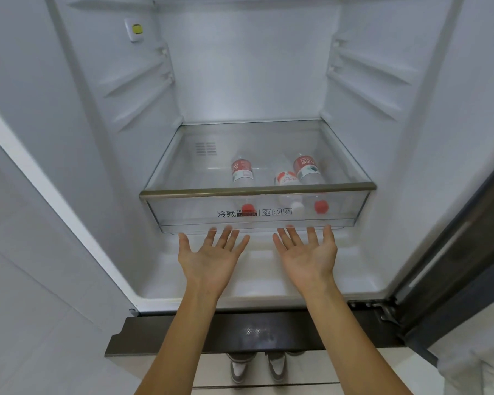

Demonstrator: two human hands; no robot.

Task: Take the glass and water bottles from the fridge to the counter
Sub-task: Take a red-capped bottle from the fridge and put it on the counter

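A clear crisper drawer (pixel 354 215) with a metallic front rim sits low in the open fridge. Inside it lie three plastic water bottles: one with a red label and red cap at the left (pixel 242 173), one with a white and red label and white cap in the middle (pixel 285 178), and a red-labelled one with a red cap at the right (pixel 307 169). My left hand (pixel 211 258) and my right hand (pixel 307 255) are palm up, fingers straight, with fingertips at the drawer's lower front edge. No glass is in view.
A glass shelf (pixel 200 132) covers the drawer. The fridge walls carry bare shelf rails (pixel 137 81). The left door (pixel 26 166) and the dark right door (pixel 454 266) stand open. A dark lower drawer front (pixel 183 332) is below, with shoes (pixel 257 366) on the floor.
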